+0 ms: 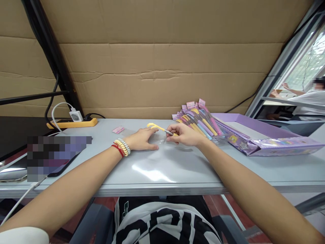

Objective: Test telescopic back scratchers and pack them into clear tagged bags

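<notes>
My right hand (183, 134) pinches a slim yellow pen-like item (165, 130) with a silvery part near my fingertips. Its curved yellow end points left, above the table. My left hand (142, 139) lies on the table with fingers apart, close to that yellow end but not gripping it. A clear plastic wrapper (160, 138) lies between the two hands, partly hidden by the left one. Behind my right hand is a fanned pile of pen-like items (200, 122) in clear wrappers with pink tags, in yellow, purple, blue and pink. A loose pink tag (118, 129) rests left of my left hand.
A purple open box (254, 140) stands at the right. On the left are an orange power strip (72, 123) with a white charger (76, 115) and a blurred tablet-like device (63, 154). Cardboard (162, 57) walls the back. Another person (304, 100) sits beyond the frame.
</notes>
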Demonstrator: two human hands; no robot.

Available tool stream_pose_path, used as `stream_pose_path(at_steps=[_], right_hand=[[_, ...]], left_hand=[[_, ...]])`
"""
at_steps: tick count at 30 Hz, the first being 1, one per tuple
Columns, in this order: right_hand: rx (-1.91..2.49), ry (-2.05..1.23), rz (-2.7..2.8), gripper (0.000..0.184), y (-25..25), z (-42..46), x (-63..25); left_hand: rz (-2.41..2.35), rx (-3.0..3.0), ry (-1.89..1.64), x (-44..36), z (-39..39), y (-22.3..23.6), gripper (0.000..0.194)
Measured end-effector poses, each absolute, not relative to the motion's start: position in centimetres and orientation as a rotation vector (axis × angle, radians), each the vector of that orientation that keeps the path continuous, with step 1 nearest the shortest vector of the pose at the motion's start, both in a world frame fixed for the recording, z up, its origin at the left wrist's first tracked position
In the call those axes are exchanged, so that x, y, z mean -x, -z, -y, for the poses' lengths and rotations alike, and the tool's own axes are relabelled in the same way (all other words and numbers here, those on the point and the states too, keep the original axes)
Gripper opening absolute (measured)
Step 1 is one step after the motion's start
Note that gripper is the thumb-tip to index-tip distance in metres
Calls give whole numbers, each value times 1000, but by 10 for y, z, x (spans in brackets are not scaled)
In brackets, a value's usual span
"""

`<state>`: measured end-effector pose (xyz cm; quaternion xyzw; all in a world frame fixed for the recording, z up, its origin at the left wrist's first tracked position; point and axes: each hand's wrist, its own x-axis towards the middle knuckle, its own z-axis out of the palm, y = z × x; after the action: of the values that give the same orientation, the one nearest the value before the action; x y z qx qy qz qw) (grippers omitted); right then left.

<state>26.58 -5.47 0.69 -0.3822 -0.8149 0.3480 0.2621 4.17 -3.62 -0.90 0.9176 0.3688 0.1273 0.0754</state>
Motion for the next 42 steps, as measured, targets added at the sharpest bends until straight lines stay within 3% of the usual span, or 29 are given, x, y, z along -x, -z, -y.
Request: stream_pose_path(at_steps=[7,12,16,20,25,42], right_hand=[[994,-906,2180,21,-9,58,-262],[1202,-824,2249,21,-9,55,-265],[1326,-677,2282,32,-11,55,-267],[1430,-502,2289,43,-16,55,-273],[1540,-389,2367,42,-21,53,-283],[1638,-452,2346,37,-23,53,-285]], left_hand=[[-1084,-2831,-471,-51,38,14,52],[-1209,-2872,-537,-48,30,18,34],[-1295,-2936,-490,-46,28,16,22],[-1385,-2978,-421,-44,28,14,28],[-1367,-2974,-471,-41,28,13,47],[-1403,-2982,-520,-43,28,14,40]])
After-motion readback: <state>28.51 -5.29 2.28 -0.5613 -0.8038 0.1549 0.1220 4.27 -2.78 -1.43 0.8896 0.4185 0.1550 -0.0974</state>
